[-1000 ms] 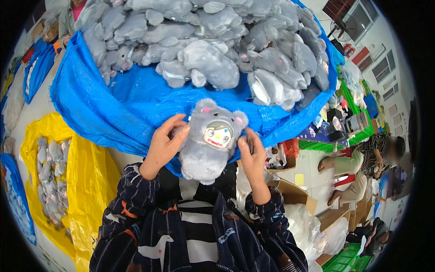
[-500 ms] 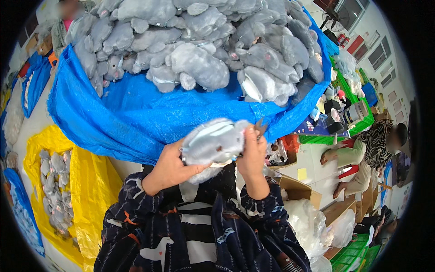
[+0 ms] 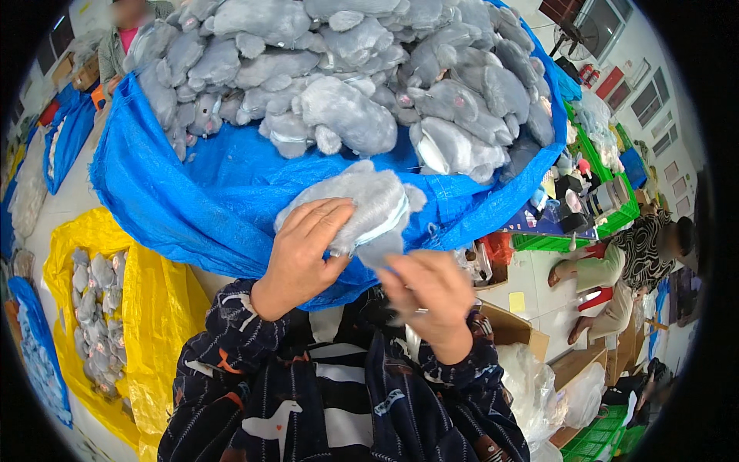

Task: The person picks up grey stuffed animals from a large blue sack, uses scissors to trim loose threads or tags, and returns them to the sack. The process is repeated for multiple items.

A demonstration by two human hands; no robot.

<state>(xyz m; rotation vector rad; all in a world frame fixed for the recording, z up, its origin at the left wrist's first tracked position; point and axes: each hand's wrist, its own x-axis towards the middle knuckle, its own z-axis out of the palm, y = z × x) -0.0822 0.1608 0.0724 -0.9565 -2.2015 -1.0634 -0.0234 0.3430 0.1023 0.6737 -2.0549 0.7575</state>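
Observation:
A grey plush toy (image 3: 346, 189) with a pale blue ribbon lies tilted against the near side of the blue sack. My left hand (image 3: 302, 258) is closed on its near side, fingers spread over the fur and thumb underneath. At the toy's lower right end, by a grey flap, is my right hand (image 3: 431, 296), its fingers curled in and blurred by motion. A small shiny bit shows at these fingers, too small to tell. Whatever else the right hand holds is hidden.
A big blue sack (image 3: 154, 200) full of grey plush toys (image 3: 350, 115) stands ahead. To the left a yellow sack (image 3: 165, 323) holds smaller grey pieces (image 3: 100, 308). Cardboard boxes (image 3: 504, 327), clear plastic bags (image 3: 531, 385) and green crates (image 3: 596, 431) stand at right. Two other people are farther off.
The toy has moved up and away, turned over so its back shows, and rests against the sack. My right hand has dropped lower; the pointed metal tip seen above it is out of sight.

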